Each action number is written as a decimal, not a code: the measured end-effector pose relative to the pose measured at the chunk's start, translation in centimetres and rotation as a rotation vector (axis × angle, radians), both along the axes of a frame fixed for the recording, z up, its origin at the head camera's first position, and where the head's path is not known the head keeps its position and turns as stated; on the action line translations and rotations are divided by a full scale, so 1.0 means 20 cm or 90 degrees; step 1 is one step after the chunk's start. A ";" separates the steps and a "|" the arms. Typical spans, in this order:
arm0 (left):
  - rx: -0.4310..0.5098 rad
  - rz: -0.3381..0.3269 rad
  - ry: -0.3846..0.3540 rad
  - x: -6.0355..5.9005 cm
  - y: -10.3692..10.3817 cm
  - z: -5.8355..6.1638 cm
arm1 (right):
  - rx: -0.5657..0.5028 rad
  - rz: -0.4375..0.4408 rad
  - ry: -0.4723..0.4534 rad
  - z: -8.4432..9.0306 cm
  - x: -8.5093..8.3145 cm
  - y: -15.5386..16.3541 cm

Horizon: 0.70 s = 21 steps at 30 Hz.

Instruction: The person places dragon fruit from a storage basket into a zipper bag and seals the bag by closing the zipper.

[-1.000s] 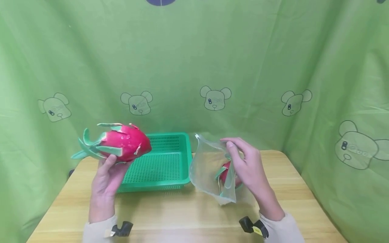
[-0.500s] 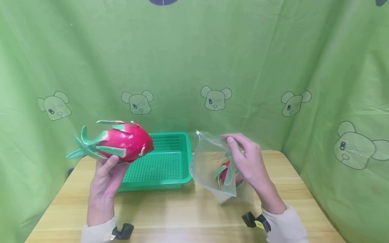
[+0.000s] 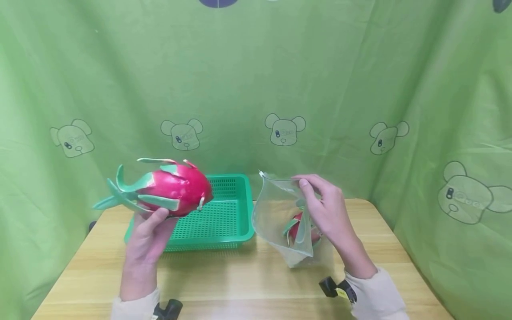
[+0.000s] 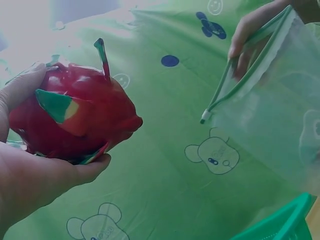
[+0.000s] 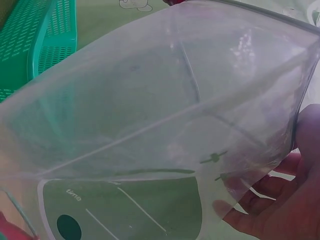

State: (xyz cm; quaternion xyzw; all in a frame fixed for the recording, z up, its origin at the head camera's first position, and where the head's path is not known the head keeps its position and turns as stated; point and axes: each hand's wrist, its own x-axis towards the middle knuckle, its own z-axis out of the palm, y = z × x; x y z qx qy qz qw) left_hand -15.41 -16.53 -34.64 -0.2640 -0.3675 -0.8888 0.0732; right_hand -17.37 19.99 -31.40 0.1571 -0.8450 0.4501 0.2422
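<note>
A red dragon fruit (image 3: 176, 186) with green leafy scales is gripped from below by my left hand (image 3: 146, 240), raised above the left part of the basket. In the left wrist view, thumb and fingers lie on either side of the dragon fruit (image 4: 82, 110). My right hand (image 3: 326, 209) pinches the mouth edge of a clear zip bag (image 3: 276, 213), whose mouth gapes toward the left; its white slider (image 4: 205, 116) sits at one corner. Another dragon fruit (image 3: 295, 229) shows through the bag, partly hidden by plastic and hand; whether it lies inside or behind, I cannot tell.
A green perforated basket (image 3: 247, 209) stands on the wooden table (image 3: 240, 284) between the two hands, its left part behind the left hand. Green curtain with bear prints (image 3: 284, 131) hangs at the back and both sides.
My left hand has moved a little to the right with the dragon fruit, toward the bag. The right hand and the bag have hardly shifted.
</note>
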 end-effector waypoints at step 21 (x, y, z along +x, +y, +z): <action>0.000 0.024 -0.014 0.01 0.10 0.01 | 0.007 -0.003 -0.010 0.00 0.00 -0.02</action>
